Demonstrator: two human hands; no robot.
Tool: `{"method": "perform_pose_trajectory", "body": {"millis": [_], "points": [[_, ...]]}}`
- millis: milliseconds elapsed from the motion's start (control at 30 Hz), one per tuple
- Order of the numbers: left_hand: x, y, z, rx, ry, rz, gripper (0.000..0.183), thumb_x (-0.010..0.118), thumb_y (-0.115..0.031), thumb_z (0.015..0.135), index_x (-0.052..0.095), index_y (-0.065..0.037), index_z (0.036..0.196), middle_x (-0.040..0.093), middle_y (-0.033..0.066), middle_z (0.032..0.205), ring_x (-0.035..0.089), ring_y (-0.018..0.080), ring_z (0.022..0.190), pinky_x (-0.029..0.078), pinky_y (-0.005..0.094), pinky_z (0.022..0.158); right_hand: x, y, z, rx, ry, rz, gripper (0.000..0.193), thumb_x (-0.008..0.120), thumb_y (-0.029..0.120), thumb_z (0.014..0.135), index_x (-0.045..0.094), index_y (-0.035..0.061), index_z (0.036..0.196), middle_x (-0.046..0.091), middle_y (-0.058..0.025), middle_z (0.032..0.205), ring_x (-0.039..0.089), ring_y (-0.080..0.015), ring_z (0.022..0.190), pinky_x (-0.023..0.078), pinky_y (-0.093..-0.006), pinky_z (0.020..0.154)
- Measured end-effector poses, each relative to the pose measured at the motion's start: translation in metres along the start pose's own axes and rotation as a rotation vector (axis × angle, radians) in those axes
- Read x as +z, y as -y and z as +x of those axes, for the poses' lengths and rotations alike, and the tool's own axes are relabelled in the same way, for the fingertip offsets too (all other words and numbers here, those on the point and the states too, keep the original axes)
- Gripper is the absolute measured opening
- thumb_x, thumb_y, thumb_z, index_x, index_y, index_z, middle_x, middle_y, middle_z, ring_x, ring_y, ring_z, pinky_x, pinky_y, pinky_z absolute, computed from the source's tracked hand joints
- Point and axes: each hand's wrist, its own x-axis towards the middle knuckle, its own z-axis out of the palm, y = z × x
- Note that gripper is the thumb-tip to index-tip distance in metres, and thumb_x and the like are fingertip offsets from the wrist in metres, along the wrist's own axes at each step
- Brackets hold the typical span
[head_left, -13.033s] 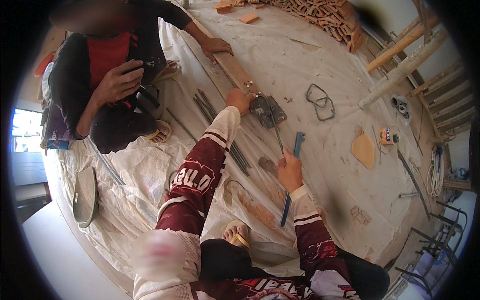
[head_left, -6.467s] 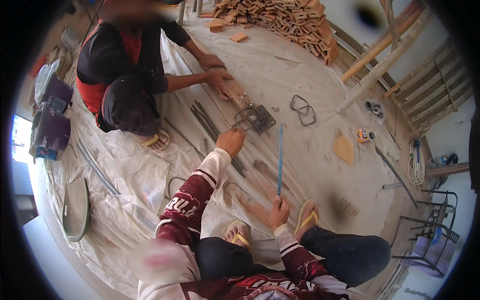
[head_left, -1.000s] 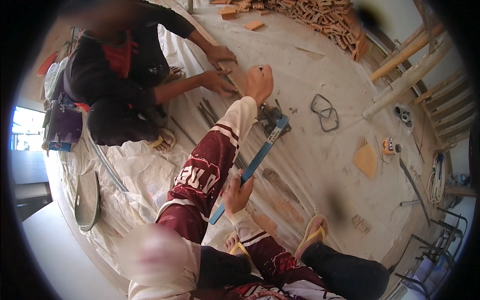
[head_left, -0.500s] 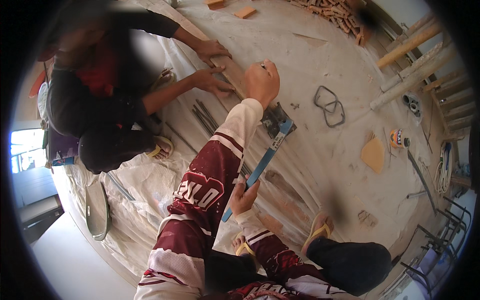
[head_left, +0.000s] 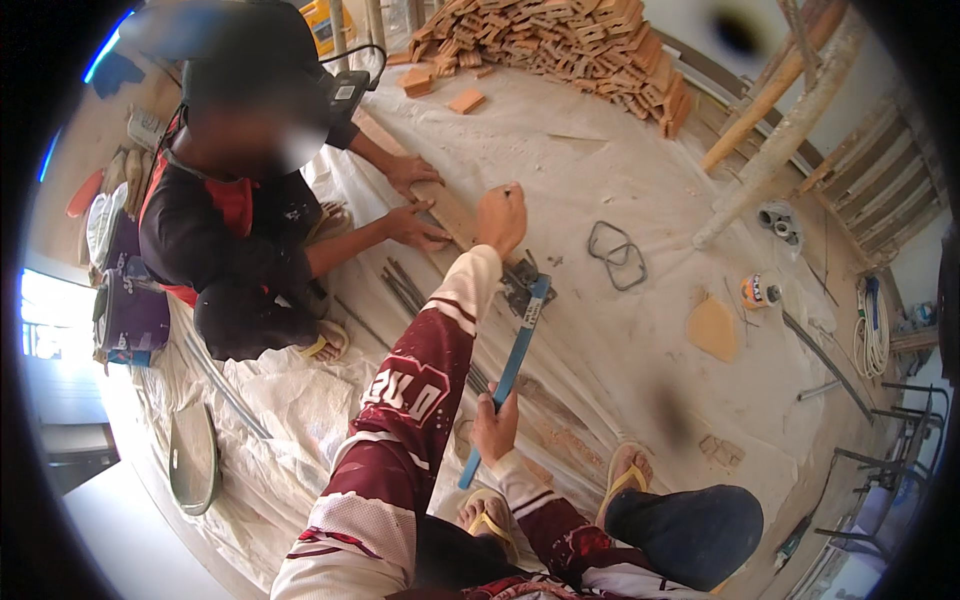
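Note:
My left hand (head_left: 502, 215) is a closed fist above the near end of a wooden plank (head_left: 450, 212). A small dark spot shows at its thumb, but what it grips is hidden. My right hand (head_left: 494, 428) is wrapped round a long blue metal lever (head_left: 516, 360), close to its lower end. The lever's upper end meets a dark metal fixture (head_left: 518, 292) at the plank's end. Across from me, a crouching person steadies the plank with one hand (head_left: 412, 172) on its far side and the other hand (head_left: 418, 226) on its near side.
Two bent metal loops (head_left: 616, 256) lie right of the plank; several thin rods (head_left: 402, 290) lie left of it. Farther right are a can (head_left: 758, 292), a tan flat piece (head_left: 712, 330) and a coiled hose (head_left: 873, 330). Bricks (head_left: 560, 50) are piled at the back.
The view has tilted up, bringing more of the brick pile and co-worker into sight. The blue lever stands somewhat steeper in the picture. Both my hands keep their closed grip.

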Motion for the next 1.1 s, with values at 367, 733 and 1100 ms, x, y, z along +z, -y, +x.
{"method": "perform_pose_trajectory", "body": {"millis": [367,733,1100], "points": [[-0.047,-0.034,-0.042,0.361,0.081,-0.101,0.038,0.052,-0.03,0.093,0.058,0.003,0.074,0.056,0.0275,0.069,0.056,0.0448,0.067,0.044,0.0457,0.062,-0.058,0.054,-0.024,0.172,0.296,0.13,0.021,0.055,0.013,0.093,0.046,0.0125,0.112,0.038,0.0064,0.061,0.034,-0.0041,0.04,0.028,-0.0209,0.034],[-0.075,-0.114,-0.073,0.67,0.08,0.021,0.04,0.057,-0.029,0.091,0.054,0.002,0.067,0.053,0.0224,0.058,0.05,0.0393,0.052,0.042,0.0442,0.054,-0.091,0.086,-0.024,-0.146,0.041,-0.11,0.017,0.063,0.012,0.087,0.046,0.0074,0.089,0.045,0.0008,0.055,0.042,-0.0101,0.035,0.032,-0.0253,0.03],[-0.083,-0.088,-0.133,-0.141,0.554,-0.348,0.048,0.051,-0.043,0.095,0.056,0.003,0.084,0.049,0.0006,0.061,0.044,0.0157,0.055,0.037,0.0358,0.051,-0.095,0.15,0.012,-0.589,0.212,-0.412,0.04,0.064,0.007,0.088,0.044,-0.0088,0.119,0.059,-0.0215,0.117,0.061,-0.0289,0.108,0.056,-0.035,0.083]]}}
